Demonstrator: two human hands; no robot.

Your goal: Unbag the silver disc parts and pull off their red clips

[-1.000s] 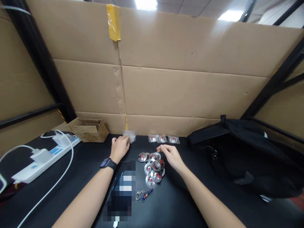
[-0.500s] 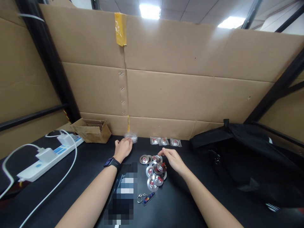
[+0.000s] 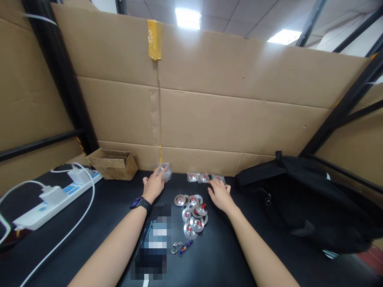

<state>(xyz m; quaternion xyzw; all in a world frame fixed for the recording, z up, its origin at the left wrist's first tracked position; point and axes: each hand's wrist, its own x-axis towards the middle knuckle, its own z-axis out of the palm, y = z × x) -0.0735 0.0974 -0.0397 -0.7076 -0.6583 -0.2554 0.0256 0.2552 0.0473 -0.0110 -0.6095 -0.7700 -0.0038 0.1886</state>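
Note:
My left hand (image 3: 154, 187), with a dark watch (image 3: 140, 203) on its wrist, rests its outstretched fingers on a small pile of clear plastic bags (image 3: 167, 173) by the cardboard wall. Over the rightmost of three bagged metal discs (image 3: 217, 177) lies my right hand (image 3: 221, 195), fingers apart and touching that bag, partly covering it. The other two bagged discs (image 3: 198, 177) sit side by side to its left. Between my forearms is a heap of loose round silver metal discs with red centres (image 3: 194, 217).
A keyring with a colourful tag (image 3: 186, 248) lies below the heap, beside a blurred-out phone-like device (image 3: 154, 243). An open cardboard box (image 3: 115, 165) and a white power strip (image 3: 56, 199) with cables stand left. A black bag (image 3: 299, 199) fills the right side.
My right hand has moved from the edge of the disc heap up to the rightmost bagged disc. My left hand stays at the bags, with its fingers spread further over them.

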